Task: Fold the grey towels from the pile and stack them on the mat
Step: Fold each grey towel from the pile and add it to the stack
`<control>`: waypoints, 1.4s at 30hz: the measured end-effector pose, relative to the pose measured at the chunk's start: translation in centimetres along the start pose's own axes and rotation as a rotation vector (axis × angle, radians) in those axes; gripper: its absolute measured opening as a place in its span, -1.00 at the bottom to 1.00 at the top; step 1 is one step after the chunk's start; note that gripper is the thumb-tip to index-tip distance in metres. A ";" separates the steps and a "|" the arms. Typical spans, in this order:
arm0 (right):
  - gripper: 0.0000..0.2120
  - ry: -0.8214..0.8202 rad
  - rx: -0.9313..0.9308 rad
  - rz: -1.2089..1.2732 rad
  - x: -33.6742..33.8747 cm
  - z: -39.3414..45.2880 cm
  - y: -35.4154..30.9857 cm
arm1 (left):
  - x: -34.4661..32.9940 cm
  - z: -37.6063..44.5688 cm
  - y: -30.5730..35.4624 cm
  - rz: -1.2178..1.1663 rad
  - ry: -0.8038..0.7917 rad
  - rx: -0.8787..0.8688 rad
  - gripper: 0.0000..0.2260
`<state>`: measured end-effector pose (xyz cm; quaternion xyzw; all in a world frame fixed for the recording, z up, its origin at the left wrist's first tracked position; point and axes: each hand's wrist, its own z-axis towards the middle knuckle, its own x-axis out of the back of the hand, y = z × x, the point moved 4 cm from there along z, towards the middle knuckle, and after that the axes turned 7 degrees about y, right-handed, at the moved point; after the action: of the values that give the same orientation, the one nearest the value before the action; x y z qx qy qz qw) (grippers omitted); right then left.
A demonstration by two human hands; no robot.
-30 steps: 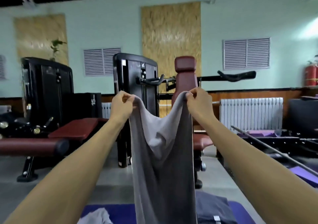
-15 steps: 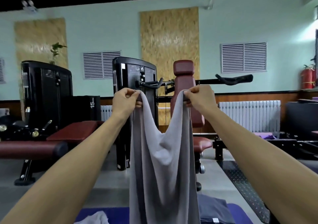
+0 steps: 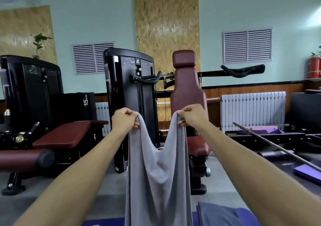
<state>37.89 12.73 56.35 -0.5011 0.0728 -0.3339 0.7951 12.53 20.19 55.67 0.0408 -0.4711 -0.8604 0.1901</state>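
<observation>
1. Both bare forearms reach forward from the bottom corners of the view, meeting a grey towel (image 3: 157,178) held up in the middle.
2. At the bottom edge lies a purple mat (image 3: 246,216). On it, right of the hanging towel, rests a darker grey folded towel (image 3: 217,214); the pile itself cannot be made out.
3. The towel hangs lengthwise from its two top corners, sagging in a V between them, and its lower end runs out of view at the bottom.
4. The left hand (image 3: 123,120) pinches the towel's left top corner, fingers curled tight round the bunched cloth.
5. The right hand (image 3: 192,115) grips the right top corner the same way, knuckles up and fingers closed on the fabric. The hands are level with each other and a little apart.
6. Behind the towel stands a black weight machine (image 3: 129,93) with a dark red seat (image 3: 186,90) and black handles.
7. To the left is a second black machine (image 3: 30,90) with a red bench (image 3: 64,135) and a red roller pad in front of it.
8. To the right, a metal bar (image 3: 271,144) lies slanted over dark floor equipment and purple pads.
9. Farthest back, the pale green wall carries chipboard panels (image 3: 166,27), louvred vents, a white radiator (image 3: 252,109), a small plant (image 3: 39,43) and a red extinguisher (image 3: 314,67).
</observation>
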 end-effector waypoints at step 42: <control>-0.89 -0.070 0.026 0.019 4.3 -15.1 2.0 | 7.8 -15.6 -0.9 0.054 0.018 -0.044 -0.92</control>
<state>35.29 -0.59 48.30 -0.5015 0.0454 -0.3096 0.8066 8.98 5.43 47.15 0.0317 -0.4510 -0.8647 0.2186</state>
